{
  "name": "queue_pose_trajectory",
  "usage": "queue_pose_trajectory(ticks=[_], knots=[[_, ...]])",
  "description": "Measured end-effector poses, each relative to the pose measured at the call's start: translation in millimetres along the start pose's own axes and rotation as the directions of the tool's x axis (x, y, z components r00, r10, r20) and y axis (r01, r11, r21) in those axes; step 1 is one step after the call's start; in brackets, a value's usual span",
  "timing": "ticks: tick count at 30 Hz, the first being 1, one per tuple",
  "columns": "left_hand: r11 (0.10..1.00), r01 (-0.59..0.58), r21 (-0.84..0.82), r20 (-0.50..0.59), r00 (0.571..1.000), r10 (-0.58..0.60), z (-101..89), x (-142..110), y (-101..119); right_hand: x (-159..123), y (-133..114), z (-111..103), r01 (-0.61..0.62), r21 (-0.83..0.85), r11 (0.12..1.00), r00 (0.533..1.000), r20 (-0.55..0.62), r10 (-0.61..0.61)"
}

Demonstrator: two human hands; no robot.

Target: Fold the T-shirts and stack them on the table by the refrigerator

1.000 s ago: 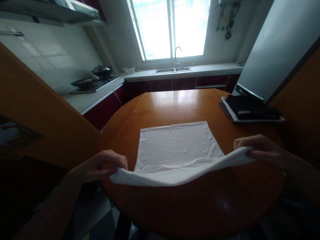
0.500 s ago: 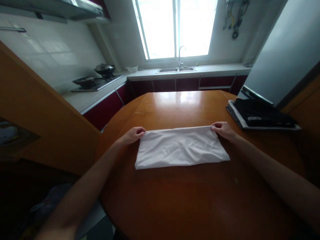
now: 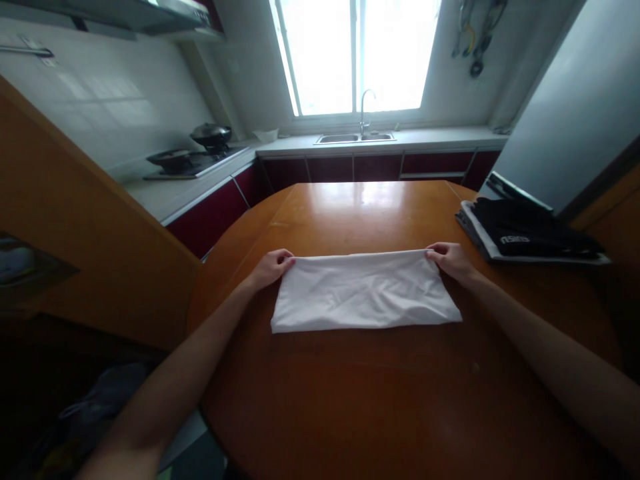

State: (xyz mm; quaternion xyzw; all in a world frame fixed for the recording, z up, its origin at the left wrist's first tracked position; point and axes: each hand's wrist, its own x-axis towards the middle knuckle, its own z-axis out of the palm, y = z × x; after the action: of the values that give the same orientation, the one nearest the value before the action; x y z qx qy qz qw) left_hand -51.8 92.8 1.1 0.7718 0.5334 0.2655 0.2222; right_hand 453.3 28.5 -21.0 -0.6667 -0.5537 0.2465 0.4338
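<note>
A white folded cloth [image 3: 365,293], perhaps a garment, lies as a wide, slightly wrinkled band on the wooden table [image 3: 370,400]. At its far left corner, my left hand [image 3: 273,268] pinches the edge between thumb and fingers. My right hand [image 3: 450,260] grips the far right corner in the same way. Between the two hands the far edge runs nearly straight, while the near edge rests toward me on the tabletop. What kind of garment it is, I cannot tell.
To the right on the table sits a stack of folded clothes [image 3: 530,230], black on top with white lettering. Beyond the table are a counter with a sink [image 3: 340,139] and a stove with a lidded wok [image 3: 211,133]. A fridge [image 3: 545,100] stands at the right.
Both hands keep hold of the cloth's far corners. The far edge looks straighter and slightly raised, with the fold line there less visible. My view has shifted a little.
</note>
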Motion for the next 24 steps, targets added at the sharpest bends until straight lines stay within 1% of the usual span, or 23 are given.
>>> queue_pose_trajectory(ticks=[5, 10, 13, 16, 19, 22, 24], knots=[[0.993, 0.020, 0.116, -0.076, 0.997, -0.011, 10.5, 3, -3, 4, 8, 4, 0.081, -0.113, 0.990, 0.996, 0.034, -0.077], [0.992, 0.018, 0.123, -0.122, 0.992, -0.003, 14.1, 1, -6, 4, 15, 5, 0.104, -0.097, 0.990, 0.994, -0.019, -0.107], [0.983, 0.037, 0.180, -0.142, 0.990, -0.011, 15.5, 2, -6, 4, 18, 7, 0.125, -0.165, 0.978, 0.991, -0.033, -0.132], [0.973, 0.048, 0.226, -0.115, 0.993, -0.022, 15.8, 8, -4, 6, 17, 11, 0.086, -0.264, 0.961, 0.993, -0.058, -0.105], [0.964, 0.065, 0.258, -0.074, 0.996, -0.048, 15.1, 17, -3, 8, 14, 14, 0.042, -0.323, 0.945, 0.995, -0.073, -0.069], [0.952, 0.104, 0.287, -0.037, 0.995, -0.098, 12.4, 24, -1, 10, 10, 15, 0.026, -0.360, 0.933, 0.997, -0.060, -0.050], [0.947, 0.134, 0.291, -0.004, 0.990, -0.139, 9.4, 25, 3, 9, 7, 12, 0.014, -0.377, 0.926, 0.999, -0.034, -0.029]])
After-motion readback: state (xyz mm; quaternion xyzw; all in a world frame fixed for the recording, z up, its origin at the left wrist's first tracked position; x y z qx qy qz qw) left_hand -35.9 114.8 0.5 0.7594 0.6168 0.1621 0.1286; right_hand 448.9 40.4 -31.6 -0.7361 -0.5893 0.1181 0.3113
